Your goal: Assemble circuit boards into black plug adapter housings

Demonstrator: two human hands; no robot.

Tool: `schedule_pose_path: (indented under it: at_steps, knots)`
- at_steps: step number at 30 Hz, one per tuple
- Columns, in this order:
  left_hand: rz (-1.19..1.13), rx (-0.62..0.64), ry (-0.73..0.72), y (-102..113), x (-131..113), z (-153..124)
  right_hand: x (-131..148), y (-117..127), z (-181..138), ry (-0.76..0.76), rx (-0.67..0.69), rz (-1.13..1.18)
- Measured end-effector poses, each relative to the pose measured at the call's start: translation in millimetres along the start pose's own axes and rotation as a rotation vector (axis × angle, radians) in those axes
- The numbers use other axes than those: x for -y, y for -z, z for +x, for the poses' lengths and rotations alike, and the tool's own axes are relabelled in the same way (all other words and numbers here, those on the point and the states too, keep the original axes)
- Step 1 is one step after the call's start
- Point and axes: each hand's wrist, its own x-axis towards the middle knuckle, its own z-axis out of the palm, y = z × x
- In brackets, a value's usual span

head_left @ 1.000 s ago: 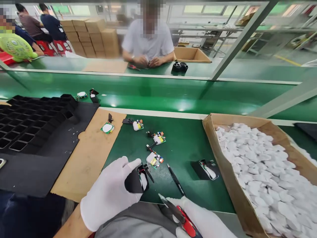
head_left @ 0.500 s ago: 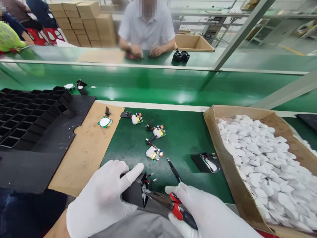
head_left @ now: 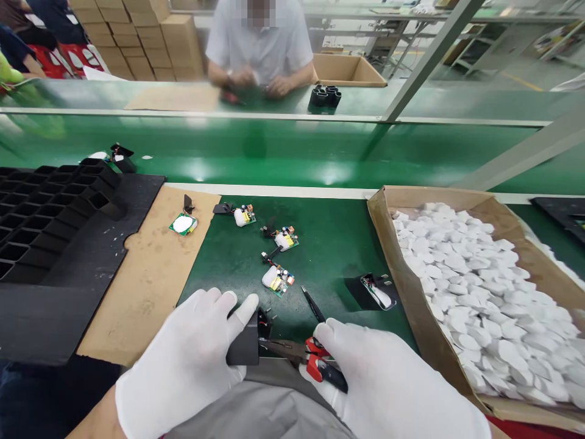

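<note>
My left hand (head_left: 194,353), in a white glove, is closed around a black plastic charger housing (head_left: 244,344) at the table's front edge. Metal plug pins show at the housing's far right side. In my gloved right hand (head_left: 384,366) are long-nose pliers (head_left: 315,360) with red and black handles. Their tips reach the housing's right-hand opening; what lies between the jaws is hidden. Just beyond the right hand lies a pair of black tweezers (head_left: 313,303). Farther off are circuit boards with white pads, the nearest board (head_left: 278,280) tied by wires to a small black part.
Right of my hands stands a cardboard box (head_left: 414,305) heaped with white pads (head_left: 475,286). Another black housing (head_left: 377,291) lies against it. At left are a black cell tray (head_left: 50,213) and a cardboard sheet (head_left: 137,286). Across the green conveyor (head_left: 274,146) sits a person (head_left: 260,49).
The housing has turned in my left hand, so its opening now faces away to the right. Both hands have shifted slightly left in view as the camera turned a little.
</note>
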Motion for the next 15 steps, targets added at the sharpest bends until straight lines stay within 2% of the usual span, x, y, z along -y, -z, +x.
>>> schedule_pose_path:
  at_steps: [5, 9, 15]
  knots:
    - [0.061, 0.146, 0.167, -15, -7, 15, 8, 0, 9, -0.016, 0.039, -0.069]
    - [0.013, 0.198, 0.127, -14, -4, 24, 5, 2, 10, -0.034, 0.11, -0.116]
    - [-0.054, 0.379, 0.072, 9, -6, 32, 4, 19, 1, -0.038, 0.244, -0.173]
